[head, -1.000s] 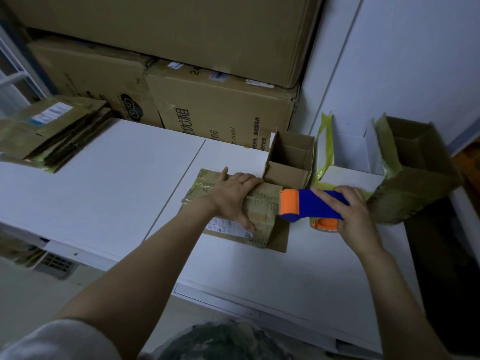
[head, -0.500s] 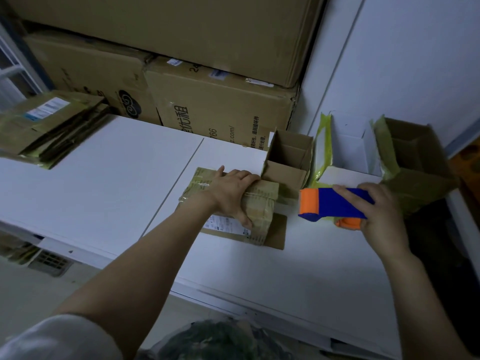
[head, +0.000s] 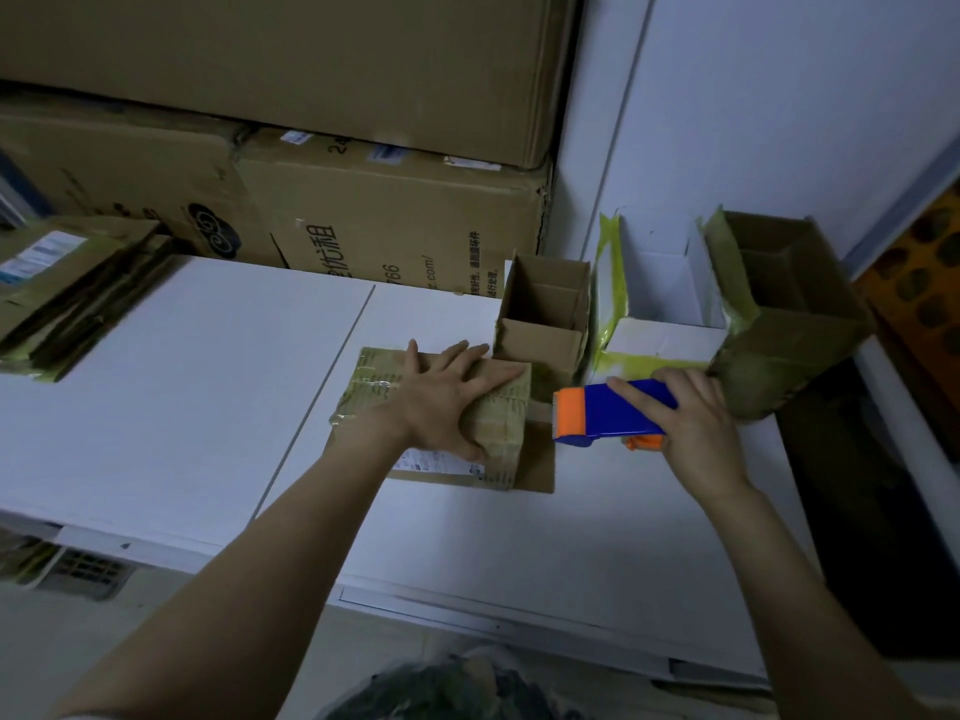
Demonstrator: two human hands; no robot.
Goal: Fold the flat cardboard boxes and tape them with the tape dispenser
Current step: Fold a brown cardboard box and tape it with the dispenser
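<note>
A small cardboard box point(head: 501, 433) wrapped in old yellowish tape lies on the white table point(head: 182, 366), a brown flap sticking out on its right side. My left hand point(head: 441, 397) presses flat on its top, fingers spread. My right hand point(head: 696, 423) grips the blue and orange tape dispenser point(head: 602, 413) just right of the box, its orange front close to the box's right edge. A stack of flat cardboard boxes point(head: 67, 288) lies at the far left of the table.
Three open folded boxes stand behind: a small brown one point(head: 545, 314), a white one point(head: 665, 304) and a larger brown one point(head: 779, 304). Big cartons point(head: 395, 236) are stacked against the wall. The table's front edge is near me; a dark gap lies to the right.
My right hand drew the tape dispenser away to the right, then brought it back close to the box's right edge. My left hand stayed pressed on the box.
</note>
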